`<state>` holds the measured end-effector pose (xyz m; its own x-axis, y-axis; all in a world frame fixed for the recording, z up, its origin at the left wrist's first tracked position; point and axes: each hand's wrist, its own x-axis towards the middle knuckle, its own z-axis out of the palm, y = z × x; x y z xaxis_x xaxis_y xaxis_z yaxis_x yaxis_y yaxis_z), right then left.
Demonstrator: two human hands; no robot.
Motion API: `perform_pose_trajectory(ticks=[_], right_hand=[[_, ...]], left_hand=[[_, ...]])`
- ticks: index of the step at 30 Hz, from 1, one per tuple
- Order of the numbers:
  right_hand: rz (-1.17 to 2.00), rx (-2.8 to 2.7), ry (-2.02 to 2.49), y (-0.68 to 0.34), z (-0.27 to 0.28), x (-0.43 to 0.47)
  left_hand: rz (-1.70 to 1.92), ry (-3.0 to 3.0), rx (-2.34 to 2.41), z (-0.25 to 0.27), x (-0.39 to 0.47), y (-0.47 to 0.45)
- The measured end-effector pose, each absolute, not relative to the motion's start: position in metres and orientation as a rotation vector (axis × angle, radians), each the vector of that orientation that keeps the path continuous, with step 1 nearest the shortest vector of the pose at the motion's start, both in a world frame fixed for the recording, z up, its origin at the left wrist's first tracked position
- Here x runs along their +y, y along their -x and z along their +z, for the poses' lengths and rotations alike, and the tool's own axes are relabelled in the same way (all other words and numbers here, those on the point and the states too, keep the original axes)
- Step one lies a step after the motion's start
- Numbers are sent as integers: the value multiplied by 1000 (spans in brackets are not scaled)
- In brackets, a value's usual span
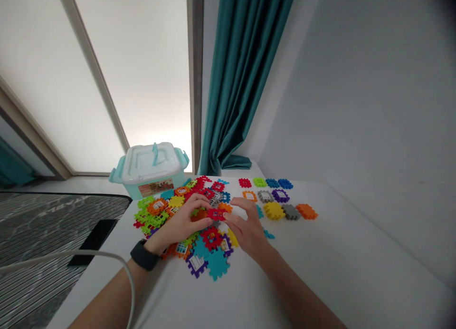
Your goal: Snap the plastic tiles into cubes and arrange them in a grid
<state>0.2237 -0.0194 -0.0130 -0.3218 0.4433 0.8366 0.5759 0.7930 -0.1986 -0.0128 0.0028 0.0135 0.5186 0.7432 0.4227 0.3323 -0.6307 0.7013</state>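
A red interlocking building tile (216, 214) with cut-outs is held over a heap of similar toy tiles. My left hand (187, 219), below which a dark wristband (145, 256) circles the wrist, pinches the tile's left end between thumb and fingers. At the tile's right end, my right hand (249, 229) grips with its thumb side, the index finger stretched out above. Beneath the hands lie red, orange, green, purple and yellow tiles, some with window-like inserts. Nearest me in the heap are a turquoise tile (218, 264) and a purple-framed tile (196, 264). The hands hide part of the heap.
Right of the heap, tiles lie in rows, including a yellow tile (274, 210), a grey tile (291, 212) and an orange tile (307, 211). A lidded plastic box (153, 165) stands at the back left. A black phone-like slab (93, 241) and a white cable (103, 254) are at left.
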Motion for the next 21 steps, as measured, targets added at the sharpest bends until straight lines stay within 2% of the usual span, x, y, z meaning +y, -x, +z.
perform_pose_trajectory(ticks=[8,21], right_hand=[[74,-2000,1033,-226,-22,-10],[33,-2011,1028,-224,-25,-11]], left_hand=[[1240,-2466,987,5,5,13],[1249,-2656,993,-4,7,11]])
